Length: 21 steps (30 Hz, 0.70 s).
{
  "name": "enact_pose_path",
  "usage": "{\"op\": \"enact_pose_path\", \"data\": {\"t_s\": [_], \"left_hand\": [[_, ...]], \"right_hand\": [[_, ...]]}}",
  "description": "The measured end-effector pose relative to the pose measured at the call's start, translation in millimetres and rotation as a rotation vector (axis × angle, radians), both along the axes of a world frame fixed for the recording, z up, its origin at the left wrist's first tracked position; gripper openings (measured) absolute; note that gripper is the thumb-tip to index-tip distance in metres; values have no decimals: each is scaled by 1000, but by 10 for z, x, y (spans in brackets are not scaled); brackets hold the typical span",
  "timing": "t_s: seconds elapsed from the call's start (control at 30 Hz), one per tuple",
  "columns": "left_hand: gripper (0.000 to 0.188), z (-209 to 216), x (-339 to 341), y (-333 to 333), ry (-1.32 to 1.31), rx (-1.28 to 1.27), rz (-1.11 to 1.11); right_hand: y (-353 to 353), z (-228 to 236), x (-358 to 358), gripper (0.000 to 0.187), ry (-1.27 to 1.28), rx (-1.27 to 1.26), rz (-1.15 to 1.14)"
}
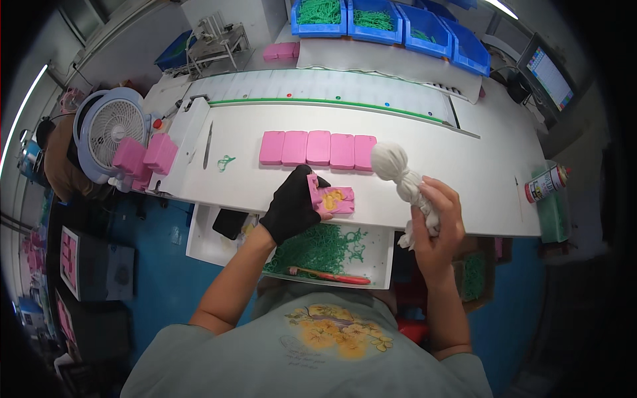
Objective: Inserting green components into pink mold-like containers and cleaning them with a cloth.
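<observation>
My left hand (292,207), in a black glove with bare fingertips, grips a pink mold block (342,206) above the table's front edge. A yellow patterned area (332,199) shows on the block's upturned face. In my right hand (438,229) is a white cloth pouncing bag (390,161), tied into a round ball at its top and held by its gathered neck. The ball is raised to the right of the block, apart from it. Just beyond, several closed pink blocks (318,147) stand side by side in a row on the white table (239,192).
An open drawer (378,259) below holds green pieces (318,245), a red-handled brush (332,276) and a black object (229,223). Tweezers (208,146) and a green piece (226,163) lie left. A spray can (547,184) stands right; blue bins (375,23) line the back.
</observation>
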<state>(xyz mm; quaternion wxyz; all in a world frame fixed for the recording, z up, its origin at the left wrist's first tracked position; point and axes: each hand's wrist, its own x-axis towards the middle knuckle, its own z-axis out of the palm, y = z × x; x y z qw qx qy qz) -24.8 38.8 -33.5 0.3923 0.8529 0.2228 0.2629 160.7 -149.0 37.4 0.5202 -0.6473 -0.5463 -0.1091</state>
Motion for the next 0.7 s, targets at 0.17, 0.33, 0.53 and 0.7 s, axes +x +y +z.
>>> {"op": "enact_pose_path", "data": {"t_s": [0.17,0.33,0.53,0.7], "left_hand": [[59,155,8,-62,81,20,32],[55,102,-14,-25,12,-7,6],[53,135,12,-53,41,81,6],[58,228,33,-181,-32,-38,-48]], "right_hand": [[95,-235,-236,42,-137,-380,288],[66,-121,-36,36,-61,-199,25],[-218,-337,449,26,-126,-322,-357],[-47,-165,-37,27,25,-324,-139]]}}
